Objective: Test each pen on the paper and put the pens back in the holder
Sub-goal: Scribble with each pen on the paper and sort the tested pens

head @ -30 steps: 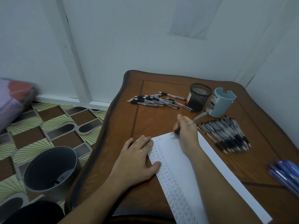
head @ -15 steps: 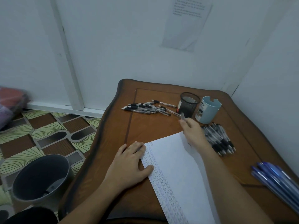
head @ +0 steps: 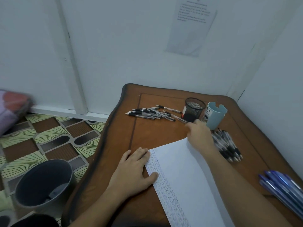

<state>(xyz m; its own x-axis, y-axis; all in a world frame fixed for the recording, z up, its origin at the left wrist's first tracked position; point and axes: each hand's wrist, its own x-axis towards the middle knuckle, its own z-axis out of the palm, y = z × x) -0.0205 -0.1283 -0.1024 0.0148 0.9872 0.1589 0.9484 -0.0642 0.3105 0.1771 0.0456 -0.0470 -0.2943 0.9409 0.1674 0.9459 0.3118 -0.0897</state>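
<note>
Left hand (head: pixel 134 169): lies flat at lower centre of the frame, fingers straight and relaxed, thumb and fingertips pressing on the left edge of the paper.
Right hand (head: pixel 199 133): centre right, above the paper's top corner, fingers curled just below the base of the mesh holder; it is blurred, so I cannot tell whether it grasps a pen.
Paper (head: pixel 188 177): a white sheet running from centre to the bottom edge, with small marks in rows along its left side.
Mesh holder (head: pixel 194 108): black, upright, at the table's far side.
Blue cup (head: pixel 214 115): upright, just right of the mesh holder.
Left pile of pens (head: pixel 150 113): black-gripped, lying left of the mesh holder.
Right pile of pens (head: pixel 227 145): lying below the blue cup, beside the right wrist.
Blue pens (head: pixel 283 189): bunched at the lower right edge.
Table (head: pixel 114 153): brown wood, with a curved rim.
Bucket (head: pixel 42 182): dark grey, on the patterned floor (head: pixel 49 133), lower left.
Printed sheet (head: pixel 191 25): on the wall, upper right.
</note>
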